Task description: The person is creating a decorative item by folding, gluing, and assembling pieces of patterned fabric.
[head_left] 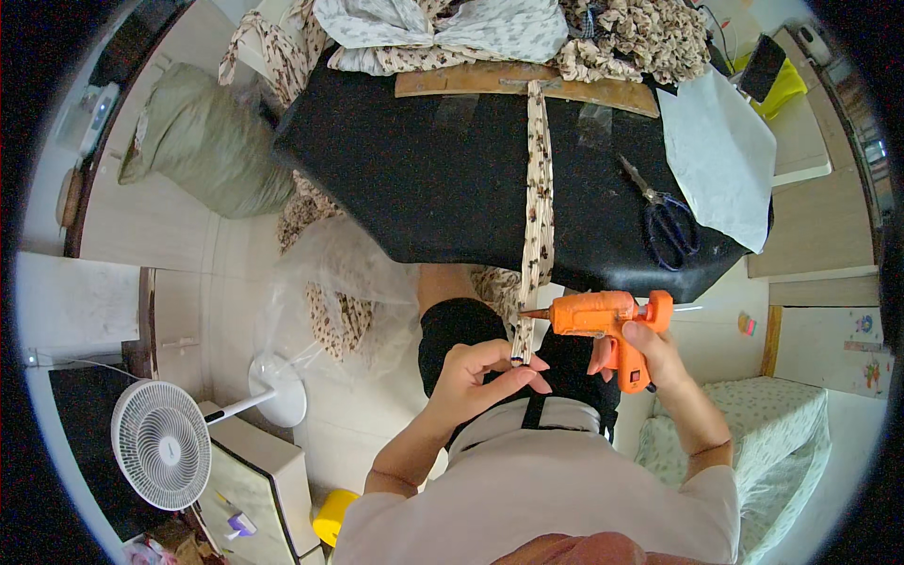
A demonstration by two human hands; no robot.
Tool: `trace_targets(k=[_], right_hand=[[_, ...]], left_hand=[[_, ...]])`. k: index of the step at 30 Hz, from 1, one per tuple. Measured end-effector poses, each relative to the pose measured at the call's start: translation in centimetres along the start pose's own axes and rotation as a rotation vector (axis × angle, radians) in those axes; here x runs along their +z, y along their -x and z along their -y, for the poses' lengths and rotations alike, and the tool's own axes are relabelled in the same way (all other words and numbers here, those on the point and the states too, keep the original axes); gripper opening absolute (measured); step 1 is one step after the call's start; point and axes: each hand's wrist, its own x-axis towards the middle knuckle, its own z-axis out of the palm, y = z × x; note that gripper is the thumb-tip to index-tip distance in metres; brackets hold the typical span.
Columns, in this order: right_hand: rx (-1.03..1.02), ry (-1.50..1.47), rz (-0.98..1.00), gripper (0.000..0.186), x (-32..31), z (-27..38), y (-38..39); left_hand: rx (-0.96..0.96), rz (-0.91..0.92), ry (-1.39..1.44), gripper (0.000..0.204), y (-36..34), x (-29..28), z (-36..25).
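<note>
A long cream fabric strip (538,202) with dark spots runs from a wooden bar on the black-topped table down over its near edge toward me. Its near end is pinched between the thumb and fingers of my left hand (485,379). My right hand (650,356) is wrapped around the handle of an orange glue gun (598,315). The gun lies level, its nozzle pointing left and meeting the strip, or nearly so, just above my left fingers. Whether any glue is coming out is too small to tell.
On the black table (405,169) lie blue-handled scissors (664,218), a pale sheet (720,155) and the wooden bar (603,91). Gathered ruffled fabric (645,38) heaps at the far edge. A white fan (169,450) stands left, near a clear plastic bag (348,292); a green sack (202,141) is farther back.
</note>
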Motion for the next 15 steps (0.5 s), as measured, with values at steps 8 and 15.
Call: trace_targets(k=[8,15], right_hand=[[-0.149,0.144,0.213,0.041,-1.2,-1.5,1.1],[-1.076,1.053,0.260,0.024,-2.2,-0.4,-1.5]], left_hand=[[-0.024,-0.017,0.060,0.012,0.1,0.2,0.2],[-0.063,-0.032,0.036,0.014,-0.1,0.5,-0.1]])
